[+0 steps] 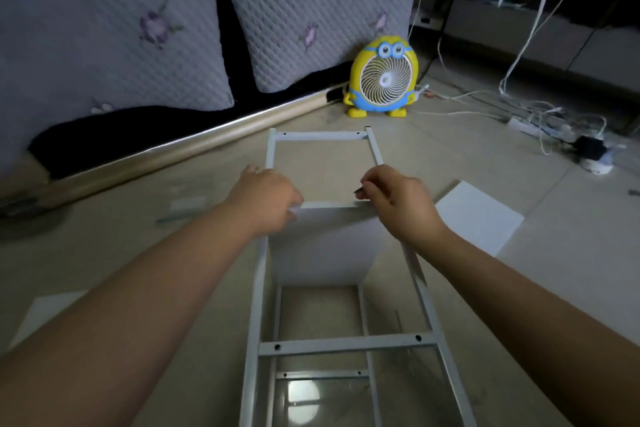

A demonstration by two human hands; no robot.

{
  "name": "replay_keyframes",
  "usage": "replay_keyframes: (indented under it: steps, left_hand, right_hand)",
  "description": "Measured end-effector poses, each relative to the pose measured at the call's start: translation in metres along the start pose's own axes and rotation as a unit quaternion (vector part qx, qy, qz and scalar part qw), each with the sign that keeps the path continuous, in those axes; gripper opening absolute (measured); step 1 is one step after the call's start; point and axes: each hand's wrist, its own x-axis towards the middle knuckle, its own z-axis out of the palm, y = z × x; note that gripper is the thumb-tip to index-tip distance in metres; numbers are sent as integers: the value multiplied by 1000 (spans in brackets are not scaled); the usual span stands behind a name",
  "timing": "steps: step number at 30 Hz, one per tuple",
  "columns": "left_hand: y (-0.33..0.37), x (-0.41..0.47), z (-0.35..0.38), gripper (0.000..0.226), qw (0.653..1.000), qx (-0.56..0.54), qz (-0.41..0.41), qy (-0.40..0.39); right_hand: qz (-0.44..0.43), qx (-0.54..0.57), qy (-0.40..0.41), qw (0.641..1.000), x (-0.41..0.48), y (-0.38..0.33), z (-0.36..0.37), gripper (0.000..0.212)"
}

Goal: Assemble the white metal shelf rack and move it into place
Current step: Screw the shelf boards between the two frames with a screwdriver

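On the floor lies the white rack frame [346, 345], a shelf panel [322, 246] upright between its rails [420, 288]. Left hand [266, 198] grips the panel's top corner; right hand [394, 198] pinches a small dark thing [357, 190]. Stiff, likely light — lift by the rails.

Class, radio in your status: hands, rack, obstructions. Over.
Left hand grips white shelf panel. Right hand pinches small dark fastener beside white metal rack frame. Yellow cartoon fan beyond, not blocking.

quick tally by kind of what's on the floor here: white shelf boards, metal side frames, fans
white shelf boards: 3
metal side frames: 2
fan: 1
total: 6
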Motion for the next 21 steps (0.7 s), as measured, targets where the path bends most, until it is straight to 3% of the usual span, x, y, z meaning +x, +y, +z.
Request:
replay_keyframes:
  steps: [2,3,6,8,11,13,16,21]
  left_hand:
    - [-11,-7,16,32,994,-84,-17,69]
    - [-14,-12,23,43,973,-200,-49,103]
    - [-13,-26,33,72,812,-546,-176,112]
    - [-8,-27,41,61,746,-625,-199,118]
    - [-5,-26,45,39,696,-664,-214,169]
    - [-4,-25,47,30,680,-676,-221,179]
    - [-2,-26,48,33,671,-685,-215,186]
    - [-5,-26,53,21,691,-675,-176,189]
  right_hand:
    - [-33,-73,-24,997,4,-4,5,17]
    - [-40,-98,-35,994,6,-5,8,18]
    - [-51,-157,-44,985,11,-6,16,20]
    - [-41,-174,-31,983,13,-5,19,20]
    - [2,-76,-9,997,19,-9,20,15]
    - [-3,-20,-7,1000,24,-19,24,14]
    - [-72,-32,-39,996,29,-44,38,13]
    - [-138,-93,-68,984,37,-66,57,19]
